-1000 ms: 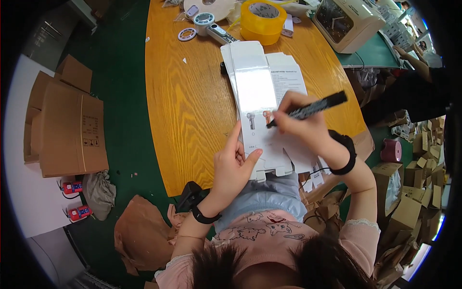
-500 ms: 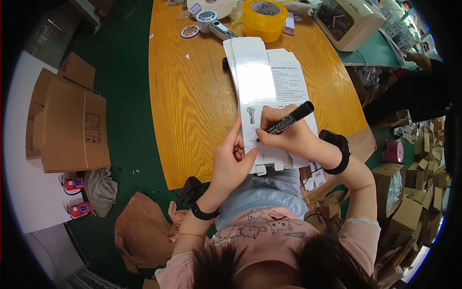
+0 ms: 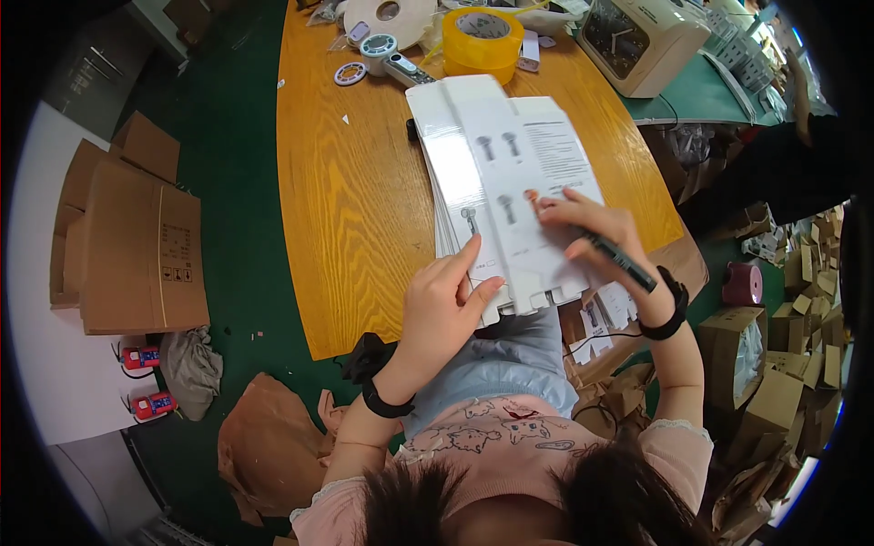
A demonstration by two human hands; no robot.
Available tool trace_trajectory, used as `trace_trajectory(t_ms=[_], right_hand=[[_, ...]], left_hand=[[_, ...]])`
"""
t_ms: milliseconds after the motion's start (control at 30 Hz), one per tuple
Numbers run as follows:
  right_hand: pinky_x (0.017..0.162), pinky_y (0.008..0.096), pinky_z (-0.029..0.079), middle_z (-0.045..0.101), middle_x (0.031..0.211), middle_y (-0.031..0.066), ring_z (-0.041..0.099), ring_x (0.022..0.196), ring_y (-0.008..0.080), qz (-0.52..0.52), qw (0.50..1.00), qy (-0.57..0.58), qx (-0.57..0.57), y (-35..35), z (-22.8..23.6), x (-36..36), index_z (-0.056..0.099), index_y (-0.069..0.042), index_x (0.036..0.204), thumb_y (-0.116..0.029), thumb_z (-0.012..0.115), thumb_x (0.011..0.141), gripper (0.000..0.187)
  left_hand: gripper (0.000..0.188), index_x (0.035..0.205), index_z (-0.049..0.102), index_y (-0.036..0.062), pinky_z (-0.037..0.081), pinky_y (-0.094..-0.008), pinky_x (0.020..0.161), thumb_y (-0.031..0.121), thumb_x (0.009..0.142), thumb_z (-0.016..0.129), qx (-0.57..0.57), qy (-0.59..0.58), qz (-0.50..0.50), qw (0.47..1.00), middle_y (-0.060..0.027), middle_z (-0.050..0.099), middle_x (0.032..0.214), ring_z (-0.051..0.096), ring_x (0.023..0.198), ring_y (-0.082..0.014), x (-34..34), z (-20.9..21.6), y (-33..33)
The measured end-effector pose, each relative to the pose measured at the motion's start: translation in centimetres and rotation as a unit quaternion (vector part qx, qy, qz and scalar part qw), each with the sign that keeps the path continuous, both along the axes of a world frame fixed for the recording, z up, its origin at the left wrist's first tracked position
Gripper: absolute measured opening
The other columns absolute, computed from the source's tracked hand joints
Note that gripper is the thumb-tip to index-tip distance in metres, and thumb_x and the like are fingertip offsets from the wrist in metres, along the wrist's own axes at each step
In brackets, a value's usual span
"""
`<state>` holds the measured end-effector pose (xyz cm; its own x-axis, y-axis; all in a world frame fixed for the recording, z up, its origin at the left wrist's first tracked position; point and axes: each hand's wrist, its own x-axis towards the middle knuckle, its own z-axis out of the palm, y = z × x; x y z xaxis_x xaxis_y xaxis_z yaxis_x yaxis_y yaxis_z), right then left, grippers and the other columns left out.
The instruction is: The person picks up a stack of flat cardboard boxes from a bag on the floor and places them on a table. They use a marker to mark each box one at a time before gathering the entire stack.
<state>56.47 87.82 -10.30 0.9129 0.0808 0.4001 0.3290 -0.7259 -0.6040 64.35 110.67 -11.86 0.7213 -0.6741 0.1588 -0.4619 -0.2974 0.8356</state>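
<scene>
A stack of flattened white cartons (image 3: 455, 164) printed with small handheld fans lies at the table's near edge, over my lap. My left hand (image 3: 446, 289) rests on the stack's lower left, index finger and thumb spread apart on the printed surface. My right hand (image 3: 603, 232), slightly blurred, is at the right side of the stack beside a panel with several fan pictures (image 3: 507, 209). In it is a black marker (image 3: 621, 262), lying slantwise under the fingers. Whether the right fingertips touch the carton I cannot tell.
On the wooden table (image 3: 350, 227) stand a yellow tape roll (image 3: 481, 56), a handheld fan (image 3: 381, 56) and a ring-shaped part (image 3: 350, 74). A cream-coloured clock (image 3: 637, 41) is at the back right. Cardboard boxes (image 3: 137, 246) stand left; a person in dark clothing (image 3: 774, 173) is right.
My right hand has moved right and turned, taking the marker off the carton. A panel with several fan pictures now shows on the stack. My left hand stays near its place.
</scene>
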Motion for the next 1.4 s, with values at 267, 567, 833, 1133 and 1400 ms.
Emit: trace_trajectory(t_ms=[267, 567, 833, 1133, 1400], right_hand=[[0.092, 0.0359, 0.037, 0.061, 0.097, 0.0148, 0.055, 0.102, 0.0239, -0.080, 0.980, 0.046, 0.179, -4.6, -1.2, -1.3, 0.054, 0.001, 0.104, -0.054, 0.052, 0.073, 0.063], [0.087, 0.0322, 0.041, 0.058, 0.102, 0.0185, 0.054, 0.102, 0.0277, -0.076, 0.997, -0.033, -0.008, -0.4, -0.8, -2.2, 0.053, -0.001, 0.109, -0.031, 0.066, 0.071, 0.050], [0.067, 0.0258, 0.047, 0.059, 0.095, 0.0174, 0.062, 0.080, 0.0249, -0.084, 0.965, -0.110, -0.223, -5.1, -1.2, -5.5, 0.054, 0.000, 0.105, 0.002, 0.059, 0.068, 0.038], [0.053, 0.0209, 0.042, 0.056, 0.069, 0.0088, 0.053, 0.056, 0.0124, -0.132, 0.981, -0.144, 0.000, -4.7, 1.4, -3.6, 0.056, 0.000, 0.102, 0.001, 0.052, 0.075, 0.027], [0.047, 0.0175, 0.039, 0.051, 0.059, 0.0017, 0.050, 0.051, 0.0050, -0.105, 0.932, 0.090, 0.335, 2.6, 2.2, 7.8, 0.051, 0.001, 0.071, -0.008, 0.051, 0.078, 0.012]], left_hand=[[0.040, 0.101, 0.059, 0.0043, 0.036, -0.0331, 0.077, 0.019, 0.066, 0.070, 0.019, -0.182, 0.051, 0.982, -0.0097, 0.050, 0.101, 0.043, 0.094, -0.0249, 0.4, 1.0, -0.9], [0.054, 0.108, 0.051, 0.0016, 0.029, -0.0409, 0.090, 0.024, 0.063, 0.071, 0.063, -0.257, -0.062, 0.962, -0.0172, 0.036, 0.126, 0.035, 0.112, -0.0311, 1.1, 0.9, -1.5], [0.061, 0.116, 0.045, -0.0011, 0.042, -0.0286, 0.074, 0.008, 0.063, 0.073, -0.065, -0.015, 0.056, 0.996, -0.0116, 0.050, 0.100, 0.049, 0.091, -0.0183, 0.7, -0.3, -0.2], [0.062, 0.121, 0.041, -0.0027, 0.038, -0.0160, 0.055, 0.004, 0.067, 0.070, -0.103, 0.172, 0.075, 0.977, 0.0003, 0.047, 0.074, 0.043, 0.062, -0.0041, 1.0, -0.7, 0.0], [0.062, 0.121, 0.042, -0.0036, 0.032, -0.0169, 0.047, 0.005, 0.066, 0.070, -0.063, 0.061, 0.039, 0.995, 0.0010, 0.043, 0.070, 0.037, 0.054, -0.0039, 0.0, -0.3, -0.4]])
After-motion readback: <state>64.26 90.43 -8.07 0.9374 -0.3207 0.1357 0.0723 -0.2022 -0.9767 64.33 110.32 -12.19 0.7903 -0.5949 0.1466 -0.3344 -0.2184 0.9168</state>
